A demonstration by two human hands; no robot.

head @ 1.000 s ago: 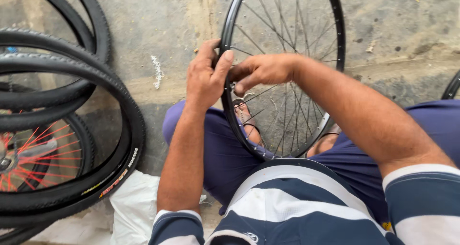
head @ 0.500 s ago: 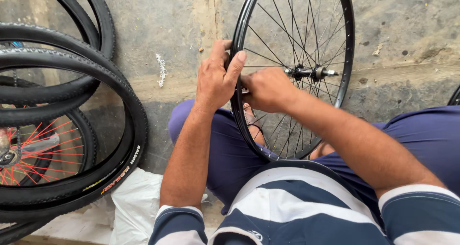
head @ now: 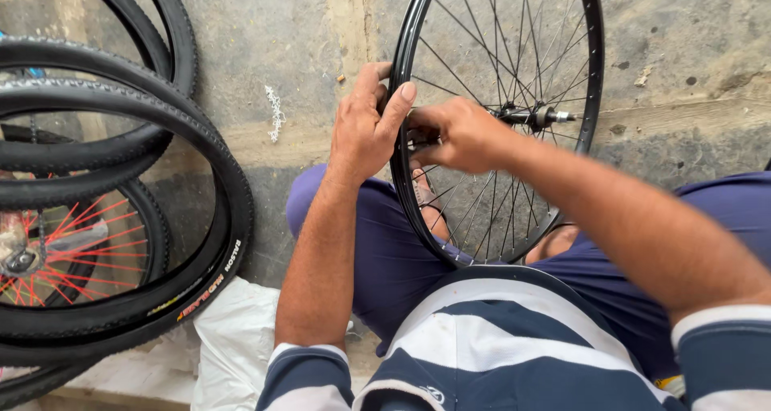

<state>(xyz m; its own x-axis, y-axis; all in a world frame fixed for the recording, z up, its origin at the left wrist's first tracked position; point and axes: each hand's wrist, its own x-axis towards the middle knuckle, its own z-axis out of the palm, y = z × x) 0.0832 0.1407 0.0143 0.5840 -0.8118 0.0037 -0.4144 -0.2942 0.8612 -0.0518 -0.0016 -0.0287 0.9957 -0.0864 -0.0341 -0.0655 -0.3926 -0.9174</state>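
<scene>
The left hand (head: pixel 365 130) remains clamped on the bare wheel rim (head: pixel 399 170) at 9 o'clock. The right hand (head: pixel 458 134), fingers pinched together among the spokes (head: pixel 482 49), has barely shifted.

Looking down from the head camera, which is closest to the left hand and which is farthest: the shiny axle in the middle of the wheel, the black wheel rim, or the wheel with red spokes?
1. Black wheel rim: the left hand grips its left side.
2. Axle: at the wheel's middle, to the right, beyond the right hand.
3. Wheel with red spokes: far left, behind the black tyres.
</scene>
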